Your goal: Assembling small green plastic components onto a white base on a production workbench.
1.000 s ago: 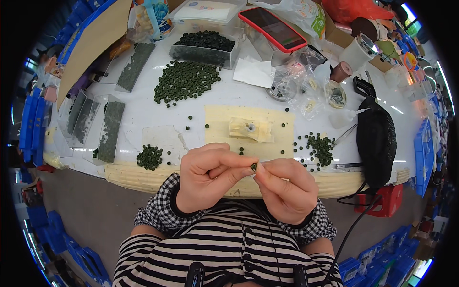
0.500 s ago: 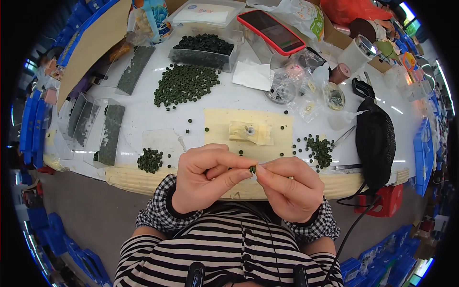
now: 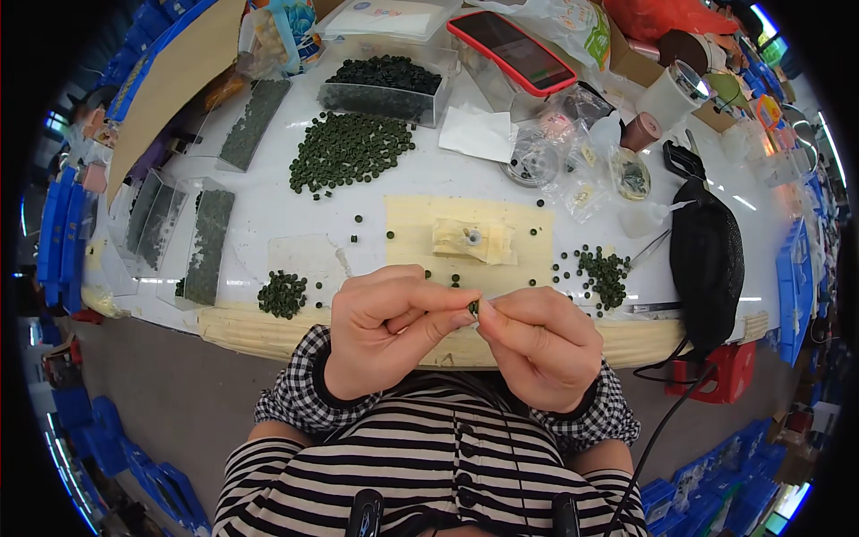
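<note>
Between the fingertips of both hands is a small dark green round piece (image 3: 473, 308), mostly covered by the fingers. My left hand (image 3: 380, 327) pinches it from the left with thumb and forefinger, the other fingers curled in. From the right, my right hand (image 3: 544, 345) closes thumb and forefinger on it too. Both hands are above the table's near edge. Just beyond them, a block wrapped in yellowish tape (image 3: 472, 240) with a small round metal fitting on top rests on a cream sheet (image 3: 412, 213). A few loose green pieces lie around the block.
Small piles of green pieces lie at left (image 3: 282, 294) and right (image 3: 603, 276), and a bigger heap (image 3: 349, 152) farther back. Behind it stands a clear box (image 3: 429, 106) of dark pieces. Tweezers (image 3: 650, 248), a black mesh pouch (image 3: 707, 259) and a red-cased phone (image 3: 512, 52) lie about.
My hands keep the same pinch, with the green piece raised slightly. The view has shifted a little, and another loose piece shows beside my left forefinger.
</note>
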Action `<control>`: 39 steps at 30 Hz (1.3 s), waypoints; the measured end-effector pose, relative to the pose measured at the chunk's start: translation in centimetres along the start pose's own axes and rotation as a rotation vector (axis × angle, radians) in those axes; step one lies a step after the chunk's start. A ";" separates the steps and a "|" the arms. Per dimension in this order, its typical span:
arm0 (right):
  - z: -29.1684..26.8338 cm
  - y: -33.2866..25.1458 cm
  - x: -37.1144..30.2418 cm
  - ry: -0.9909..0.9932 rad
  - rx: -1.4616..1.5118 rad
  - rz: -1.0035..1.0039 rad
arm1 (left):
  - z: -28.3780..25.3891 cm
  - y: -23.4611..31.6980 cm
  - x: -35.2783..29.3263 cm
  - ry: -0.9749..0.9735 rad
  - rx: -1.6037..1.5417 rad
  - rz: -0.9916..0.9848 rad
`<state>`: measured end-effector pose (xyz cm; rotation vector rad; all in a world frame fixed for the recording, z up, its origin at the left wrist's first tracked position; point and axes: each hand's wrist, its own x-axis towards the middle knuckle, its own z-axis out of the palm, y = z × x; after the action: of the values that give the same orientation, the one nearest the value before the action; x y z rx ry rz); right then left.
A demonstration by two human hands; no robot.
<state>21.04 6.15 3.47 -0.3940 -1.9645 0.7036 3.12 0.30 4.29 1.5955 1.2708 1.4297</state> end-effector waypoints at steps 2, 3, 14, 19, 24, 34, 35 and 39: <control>0.1 0.0 -0.1 0.009 -0.005 0.036 | 0.0 -0.2 0.0 0.002 0.015 -0.027; 0.1 -0.1 -0.1 0.009 0.000 0.056 | 0.0 -0.3 0.0 0.005 0.023 -0.040; -0.6 -0.3 1.3 -0.076 -0.017 0.060 | -0.3 -0.5 -0.4 0.021 -0.073 -0.098; -2.2 -0.3 2.9 -0.123 -0.041 0.110 | -0.5 -0.5 -0.3 0.008 -0.086 -0.095; -3.6 1.6 4.6 -0.202 -0.043 0.159 | -0.4 -0.7 -0.4 0.003 -0.127 -0.113; -5.1 11.8 8.1 -0.073 -0.246 0.224 | 0.0 0.0 -0.2 -0.055 -0.158 -0.176; -5.5 13.6 8.4 -0.089 -0.356 0.190 | 0.1 -0.1 -0.2 -0.058 -0.156 -0.173; -5.9 18.3 9.6 -0.124 -0.623 0.105 | 0.1 -0.1 -0.3 -0.052 -0.159 -0.160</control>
<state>21.33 27.50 0.85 -0.8478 -2.2710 0.1616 3.19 0.04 4.04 1.3854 1.1955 1.3460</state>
